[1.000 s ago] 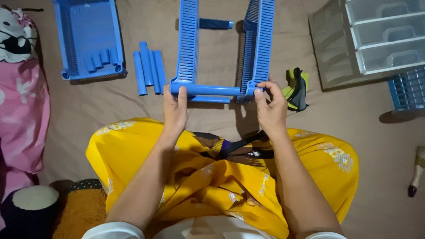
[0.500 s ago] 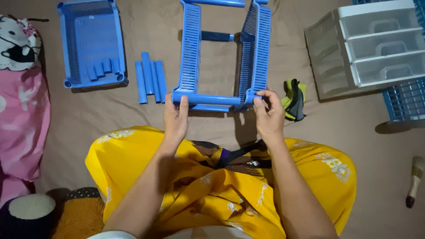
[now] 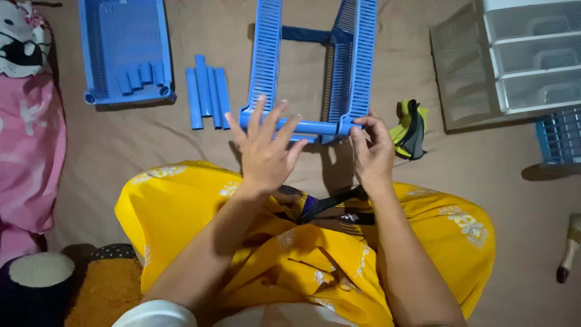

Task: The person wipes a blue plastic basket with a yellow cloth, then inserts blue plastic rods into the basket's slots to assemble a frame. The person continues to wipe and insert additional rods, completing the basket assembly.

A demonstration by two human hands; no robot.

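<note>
The person sits cross-legged on the tan floor (image 3: 496, 181) in a yellow flowered garment (image 3: 290, 254). In the upper middle of the frame a blue plastic rack frame (image 3: 315, 66) stands on the floor, two slatted panels joined by a tube along its near edge. The left hand (image 3: 266, 151) is spread wide, fingers splayed, hovering just over the near tube and gripping nothing. The right hand (image 3: 370, 148) is curled, its fingertips pinching the frame's near right corner.

Just left of the frame lie four loose blue tubes (image 3: 207, 97), side by side. Further left sits a blue tray (image 3: 124, 36) with shorter tubes in it. Right of the frame a yellow and dark cloth (image 3: 411, 128) lies bunched, with bare floor around it. A grey drawer unit (image 3: 520, 54) fills the upper right corner; a pink cloth (image 3: 27, 151) lines the left edge.
</note>
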